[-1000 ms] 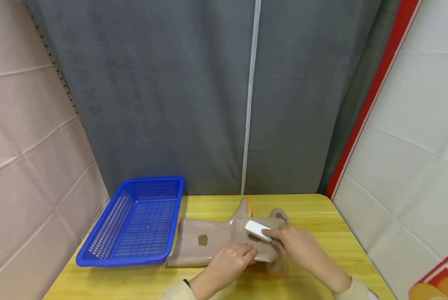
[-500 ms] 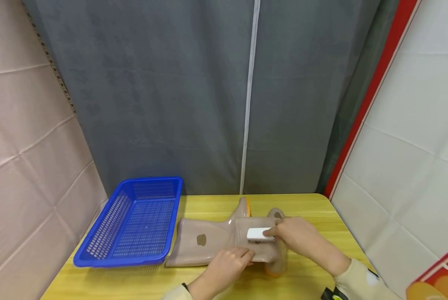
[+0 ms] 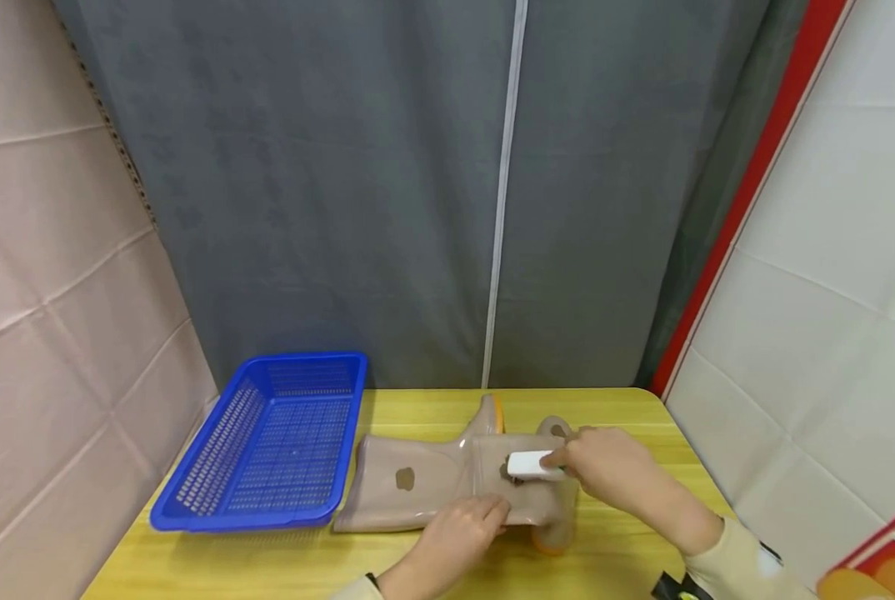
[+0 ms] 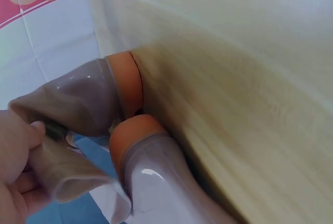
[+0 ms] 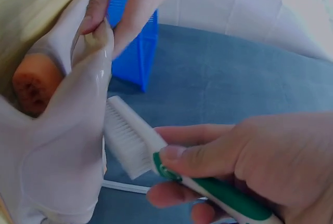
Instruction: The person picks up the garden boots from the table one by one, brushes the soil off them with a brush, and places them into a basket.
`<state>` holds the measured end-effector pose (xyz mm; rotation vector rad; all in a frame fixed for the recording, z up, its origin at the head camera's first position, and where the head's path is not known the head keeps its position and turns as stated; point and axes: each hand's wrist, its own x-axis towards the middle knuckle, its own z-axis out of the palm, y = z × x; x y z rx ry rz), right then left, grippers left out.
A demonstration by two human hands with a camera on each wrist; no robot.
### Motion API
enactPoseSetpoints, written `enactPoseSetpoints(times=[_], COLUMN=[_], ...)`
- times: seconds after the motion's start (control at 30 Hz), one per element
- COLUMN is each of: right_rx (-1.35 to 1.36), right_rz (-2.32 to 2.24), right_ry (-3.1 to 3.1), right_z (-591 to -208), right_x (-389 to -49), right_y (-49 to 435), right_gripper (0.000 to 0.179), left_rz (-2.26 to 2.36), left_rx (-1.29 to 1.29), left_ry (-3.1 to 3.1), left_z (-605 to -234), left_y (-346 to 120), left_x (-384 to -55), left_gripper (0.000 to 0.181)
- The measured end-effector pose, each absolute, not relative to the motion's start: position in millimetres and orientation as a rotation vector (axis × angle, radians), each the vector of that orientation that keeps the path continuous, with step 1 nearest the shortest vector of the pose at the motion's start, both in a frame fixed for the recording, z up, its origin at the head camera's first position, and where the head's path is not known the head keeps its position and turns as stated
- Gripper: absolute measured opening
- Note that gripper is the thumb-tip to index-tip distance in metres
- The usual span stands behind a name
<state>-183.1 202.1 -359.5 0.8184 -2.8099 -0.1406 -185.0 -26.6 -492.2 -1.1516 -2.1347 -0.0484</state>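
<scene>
Two taupe rubber boots with orange soles lie on the table, the upper boot (image 3: 492, 471) across the lower boot (image 3: 436, 471). My left hand (image 3: 466, 529) pinches the rim of the upper boot's shaft, thumb inside the opening in the left wrist view. In my right hand (image 3: 616, 467) is a white and green scrubbing brush (image 3: 528, 464), gripped by its handle, thumb along the green part (image 5: 223, 193). Its white bristles (image 5: 125, 143) face the upper boot's shaft, beside a dark brown patch (image 3: 506, 471) partly hidden by the brush. Another brown patch (image 3: 405, 478) marks the lower boot.
A blue perforated plastic basket (image 3: 258, 523) stands left of the boots. The yellow wood-grain table (image 3: 627, 408) ends at a grey curtain (image 3: 342, 208) behind. Pale padded walls flank it left and right.
The brush has turned from slanted to nearly level and slid right along the shaft, baring part of the brown patch. My left hand keeps its hold, and the boots stay in place.
</scene>
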Motion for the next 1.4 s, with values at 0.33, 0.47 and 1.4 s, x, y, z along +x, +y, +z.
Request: enactPoseSetpoints(times=[0.33, 0.47, 1.4], right_rx=[0.897, 0.906, 0.948], right_rz=[-0.232, -0.291, -0.322], right_ry=[-2.620, -2.642, -2.509], right_z=[-381, -384, -396], right_x=[-194, -196, -195], right_y=[196, 196, 196], right_gripper=[0.035, 0.037, 0.038], left_rz=[-0.156, -0.163, -0.585], left_rx=[-1.168, -1.208, -1.005], left_ry=[-2.137, -2.114, -2.367], left_z=[-491, -493, -514], left_y=[-24, -27, -18], left_x=[-186, -189, -177], left_gripper=[0.035, 0.030, 0.023])
